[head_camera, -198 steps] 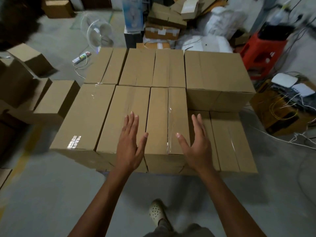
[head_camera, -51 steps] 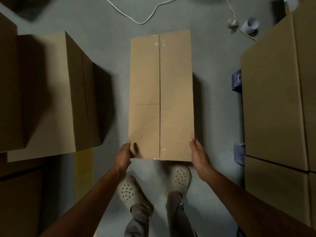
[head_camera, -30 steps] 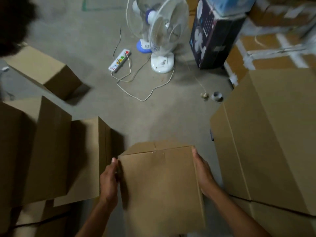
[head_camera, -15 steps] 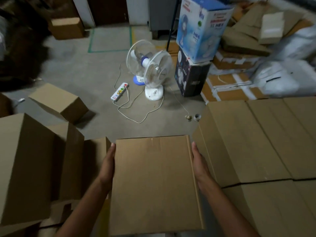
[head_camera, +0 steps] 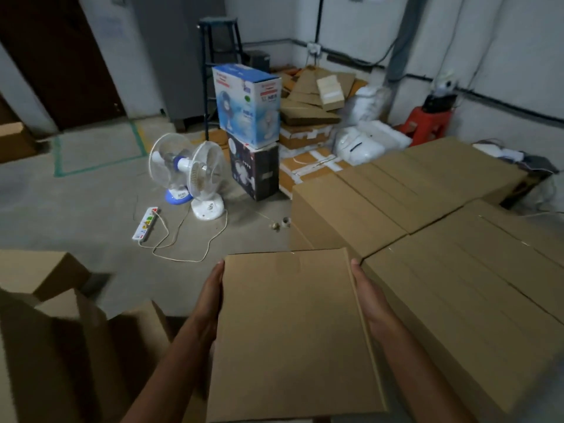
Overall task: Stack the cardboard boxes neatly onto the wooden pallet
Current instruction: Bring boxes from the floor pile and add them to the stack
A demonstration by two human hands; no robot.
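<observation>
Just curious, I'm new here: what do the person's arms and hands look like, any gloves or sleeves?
The left hand and right hand wear no gloves, and no watch, ring or band shows. Both arms are bare as far as the view reaches: no sleeves.

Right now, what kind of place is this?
Probably a storeroom or small warehouse: bare concrete floor, rows of cardboard boxes packed close together, and retail fan cartons beside flattened cardboard.
</observation>
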